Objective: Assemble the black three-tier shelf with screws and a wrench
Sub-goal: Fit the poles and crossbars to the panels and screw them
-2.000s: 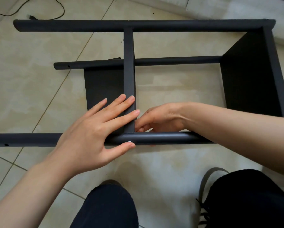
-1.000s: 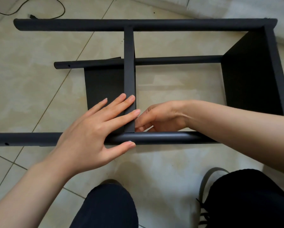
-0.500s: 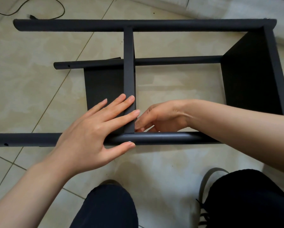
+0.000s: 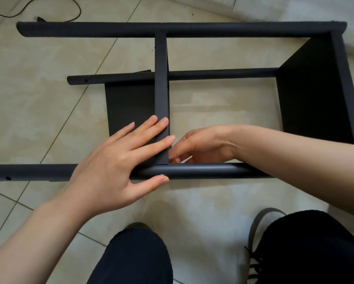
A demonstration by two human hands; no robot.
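Little has moved — left hand (image 4: 118, 162) still lies flat, bracing panel (image 4: 161, 95) against tube (image 4: 202, 170). Right hand (image 4: 200, 145) pinches, presumably a screw, unseen — keep it square.

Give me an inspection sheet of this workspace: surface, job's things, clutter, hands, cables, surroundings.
Surface: beige tiled floor.
Job's things: black shelf frame on its side; middle panel meets the near tube; end panel at right. No screws or wrench seen.
Clutter: nothing seen.
Hands: left hand lies flat, fingers straight, on the middle panel, thumb at the near tube; right hand reaches behind the tube at the joint, fingertips partly hidden.
Cables: black cable on the floor, top left.
Surroundings: person's dark trousers and shoe below.
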